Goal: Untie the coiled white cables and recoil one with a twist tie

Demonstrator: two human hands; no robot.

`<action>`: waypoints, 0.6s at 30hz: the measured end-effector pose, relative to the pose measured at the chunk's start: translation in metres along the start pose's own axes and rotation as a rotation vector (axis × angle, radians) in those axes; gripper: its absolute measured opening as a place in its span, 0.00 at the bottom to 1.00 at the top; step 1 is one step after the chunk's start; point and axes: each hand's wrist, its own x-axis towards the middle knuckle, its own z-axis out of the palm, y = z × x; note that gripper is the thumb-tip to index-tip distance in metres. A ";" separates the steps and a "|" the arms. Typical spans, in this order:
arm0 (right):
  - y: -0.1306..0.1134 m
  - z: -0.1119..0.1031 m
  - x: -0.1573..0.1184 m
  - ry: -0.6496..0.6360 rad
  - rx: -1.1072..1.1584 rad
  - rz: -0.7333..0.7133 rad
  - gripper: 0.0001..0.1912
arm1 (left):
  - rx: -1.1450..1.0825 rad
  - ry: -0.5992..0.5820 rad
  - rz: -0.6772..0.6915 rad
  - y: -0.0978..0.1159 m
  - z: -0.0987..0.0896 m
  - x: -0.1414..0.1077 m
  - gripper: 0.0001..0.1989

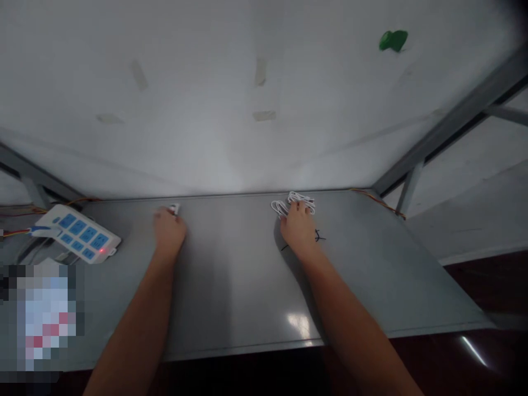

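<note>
White cable coil, light and limp, is held at its loops by the right hand; grip of the left hand is unclear.

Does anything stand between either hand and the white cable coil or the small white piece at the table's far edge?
Nothing visible does. The right hand already rests on the coiled white cable, and the left hand is at the small white piece, partly covering it.

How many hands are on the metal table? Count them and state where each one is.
2, both on the metal table: the left hand at a small white item by the far edge, the right hand on a coiled white cable.
</note>
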 end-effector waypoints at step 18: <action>-0.035 0.037 -0.019 -0.473 1.331 0.024 0.21 | -0.496 -0.268 0.675 0.090 0.038 -0.094 0.14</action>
